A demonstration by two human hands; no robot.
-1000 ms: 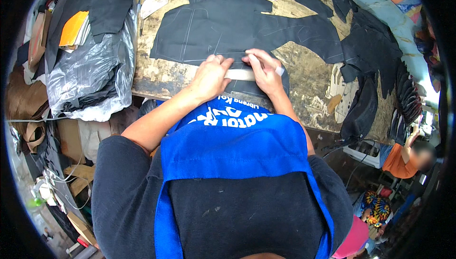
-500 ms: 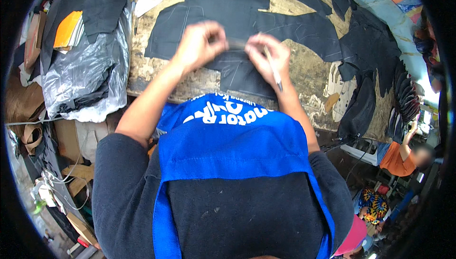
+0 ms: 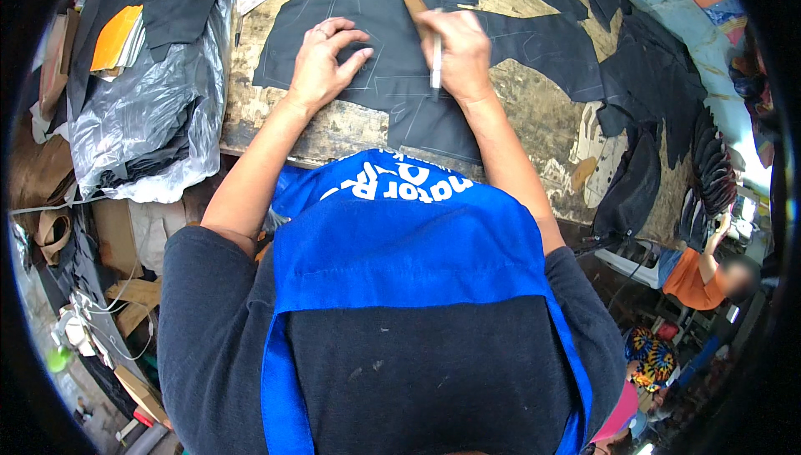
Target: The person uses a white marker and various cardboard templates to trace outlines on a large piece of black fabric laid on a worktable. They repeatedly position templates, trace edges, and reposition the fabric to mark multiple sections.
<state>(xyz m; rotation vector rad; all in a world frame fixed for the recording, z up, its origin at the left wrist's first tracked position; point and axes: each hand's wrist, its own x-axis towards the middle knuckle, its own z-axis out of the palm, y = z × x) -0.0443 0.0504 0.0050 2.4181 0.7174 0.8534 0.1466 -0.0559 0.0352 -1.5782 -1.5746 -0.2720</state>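
Observation:
A large sheet of black material [image 3: 534,50] with pale drawn outlines lies across the worktable [image 3: 346,129]. My left hand [image 3: 324,63] rests on the sheet, fingers bent and thumb apart, with nothing seen in it. To its right, my right hand [image 3: 463,50] is closed over the sheet. A slim silver-white pen [image 3: 436,63] sticks out of its grip toward me. Past its fingertips reaches a narrow brown strip [image 3: 412,4]; whether the fingers grip it or press it on the sheet cannot be made out.
Clear plastic with black pieces [image 3: 158,138] lies at the left, by an orange-covered stack [image 3: 117,37]. A pen [image 3: 236,17] lies near the table's left edge. Pale patterns [image 3: 601,154] and overlapping black pieces [image 3: 709,171] are on the right. A person in orange [image 3: 694,280] is farther right.
My hands, earlier close together with the blurred strip between them, have moved apart. The left hand has let go; the right has moved forward with the pen, which now points differently.

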